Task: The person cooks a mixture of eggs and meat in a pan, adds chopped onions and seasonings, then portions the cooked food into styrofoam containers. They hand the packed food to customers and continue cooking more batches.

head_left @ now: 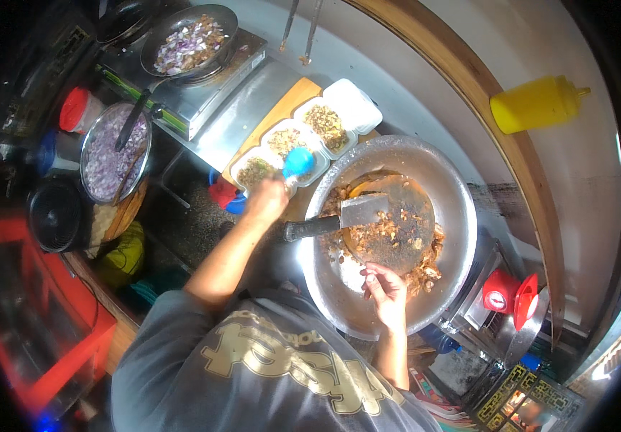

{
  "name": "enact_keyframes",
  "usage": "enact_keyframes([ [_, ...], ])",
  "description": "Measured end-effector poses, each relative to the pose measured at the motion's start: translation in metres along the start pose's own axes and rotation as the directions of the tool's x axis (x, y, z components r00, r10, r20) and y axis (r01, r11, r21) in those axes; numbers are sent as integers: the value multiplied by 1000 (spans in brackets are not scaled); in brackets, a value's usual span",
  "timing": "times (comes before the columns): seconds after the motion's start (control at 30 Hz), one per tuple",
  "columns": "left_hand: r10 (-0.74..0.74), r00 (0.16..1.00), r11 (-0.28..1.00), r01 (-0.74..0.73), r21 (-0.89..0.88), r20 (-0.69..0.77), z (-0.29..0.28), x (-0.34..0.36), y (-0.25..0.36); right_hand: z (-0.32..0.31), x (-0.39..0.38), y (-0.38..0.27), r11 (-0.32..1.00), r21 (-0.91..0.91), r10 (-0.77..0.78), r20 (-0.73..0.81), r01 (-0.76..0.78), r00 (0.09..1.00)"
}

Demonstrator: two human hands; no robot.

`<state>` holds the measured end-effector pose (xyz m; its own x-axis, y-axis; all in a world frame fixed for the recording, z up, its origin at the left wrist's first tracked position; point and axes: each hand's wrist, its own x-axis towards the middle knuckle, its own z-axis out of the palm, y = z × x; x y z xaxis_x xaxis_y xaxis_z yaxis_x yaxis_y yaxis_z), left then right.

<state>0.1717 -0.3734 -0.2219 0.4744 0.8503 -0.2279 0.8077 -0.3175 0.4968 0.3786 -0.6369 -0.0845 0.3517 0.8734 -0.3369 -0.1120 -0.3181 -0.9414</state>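
In the head view, over a wooden board (pixel 299 95), the left hand (pixel 266 200) reached forward, arm bent at the elbow, its fingers closed round a blue spoon (pixel 298 163). The spoon's bowl hung over white containers (pixel 319 165) ranged along the board; three held finely chopped, brown-and-green-flecked food (pixel 325 124). Right hand (pixel 386 288) was lower, above the near part of a wide metal basin (pixel 463 216), fingers half curled, thumb near fingertips; could not tell whether anything was pinched. Inside the basin: a dark, round chopping block (pixel 417 198) scattered with brown chopped bits, a cleaver (pixel 363 210) across it, its black handle jutting past the left rim.
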Motion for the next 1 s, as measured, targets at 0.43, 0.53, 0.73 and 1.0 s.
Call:
enact_keyframes([
  [0.43, 26, 990, 997, -37, 75, 138, -66, 127, 37, 4, -9, -13, 982, -183, -47, -23, 42, 999],
  [0.53, 185, 968, 982, -187, 8, -172, -65, 124, 53, -1, 1, -38, 993, -119, -4, -63, -3, 998],
  [0.73, 136, 991, 983, -137, 122, 20, -75, 99, 61, -42, 106, -99, 867, -460, -218, 1, 194, 976],
  [1.0, -16, 917, 996, -23, -91, -399, -71, -63, -25, -33, 440, -100, 522, -853, 10, -6, -10, 1000],
])
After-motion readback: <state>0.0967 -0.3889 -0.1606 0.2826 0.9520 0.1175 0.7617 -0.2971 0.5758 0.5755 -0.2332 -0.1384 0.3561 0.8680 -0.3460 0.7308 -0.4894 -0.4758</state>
